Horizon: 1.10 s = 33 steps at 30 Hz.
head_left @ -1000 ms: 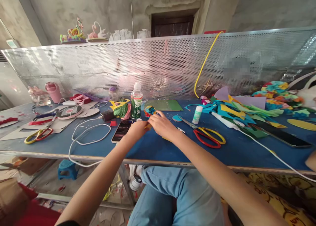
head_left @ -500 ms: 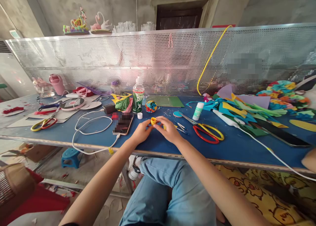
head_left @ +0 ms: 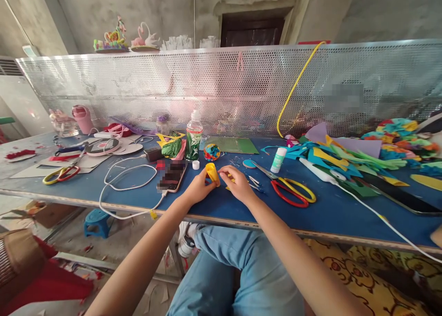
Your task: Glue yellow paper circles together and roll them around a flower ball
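Gripped between the thumb and fingers of the left hand (head_left: pixel 200 187): a yellow curl (head_left: pixel 211 172) of sheet material, rolled into a loop, hollow end uppermost; pinched thus, presumably, to stop the roll from springing loose. Poised just to the right of the curl: the right hand (head_left: pixel 238 182), thumb and forefinger close together near its edge, perhaps for shaping or securing that side; presence of anything thin between those fingertips impossible to tell. Beside the right hand, partly covered by it: a yellow scrap (head_left: pixel 230 181) on the blue table (head_left: pixel 207 208). Beyond the curl, apart from it: a many-coloured ball (head_left: pixel 212 152); farther left, a white cap (head_left: pixel 195 164) and a green-labelled bottle (head_left: pixel 194 139). Off to the right, handles toward the person, probably for ready grasp: scissors (head_left: pixel 276 178). Just behind these, on end, likely to prevent rolling: a glue stick (head_left: pixel 278 160).
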Available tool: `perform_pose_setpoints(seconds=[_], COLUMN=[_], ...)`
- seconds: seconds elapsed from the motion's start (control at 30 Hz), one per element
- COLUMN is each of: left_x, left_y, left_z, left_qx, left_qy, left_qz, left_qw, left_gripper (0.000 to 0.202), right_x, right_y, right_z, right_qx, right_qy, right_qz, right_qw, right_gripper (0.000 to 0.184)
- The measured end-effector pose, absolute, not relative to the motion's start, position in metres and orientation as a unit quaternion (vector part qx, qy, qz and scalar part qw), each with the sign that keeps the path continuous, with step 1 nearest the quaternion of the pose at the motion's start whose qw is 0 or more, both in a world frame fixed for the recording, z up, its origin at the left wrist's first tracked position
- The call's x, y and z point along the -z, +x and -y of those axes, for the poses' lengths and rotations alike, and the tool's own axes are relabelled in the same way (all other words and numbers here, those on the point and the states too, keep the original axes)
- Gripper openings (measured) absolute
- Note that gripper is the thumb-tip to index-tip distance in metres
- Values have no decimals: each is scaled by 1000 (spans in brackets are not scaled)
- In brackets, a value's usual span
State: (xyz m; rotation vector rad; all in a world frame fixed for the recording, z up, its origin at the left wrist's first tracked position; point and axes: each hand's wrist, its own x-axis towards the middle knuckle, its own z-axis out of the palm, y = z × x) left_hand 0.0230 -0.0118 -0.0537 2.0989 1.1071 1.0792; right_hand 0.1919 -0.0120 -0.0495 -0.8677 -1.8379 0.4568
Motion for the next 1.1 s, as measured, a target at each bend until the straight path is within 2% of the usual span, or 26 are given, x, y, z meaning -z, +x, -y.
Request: perform_pose_setpoints(seconds=[0.1,0.33,0.43,0.6,0.83,0.97,1.1], left_x=[55,53,50,50,50,49,47], left_y=[23,22,23,21,19,22,23], left_z=[12,10,11,10,9,15,19], left_qx=[-404,-424,-446,-469,-471,-447,-436], left_qy=[774,772,764,744,733,752,748], left_qz=[-413,-399,-382,-401,-413,-378,-334], left_qw=[260,254,268,259,265,304,372], left_gripper=[35,28,30,20,16,22,38], right_x=[52,60,60,59,60,61,60], right_y=[191,192,193,193,193,193,194], right_z=[12,7,4,1,0,0,-1], right_qx=[-203,-186,-164,-188,-189,-191,-192], right_qy=[-361,-365,-383,-407,-398,-390,-388], right_qz=[772,789,780,741,749,751,748], right_qw=[482,458,466,499,496,497,503], right_gripper=[17,37,35,34,26,22,20])
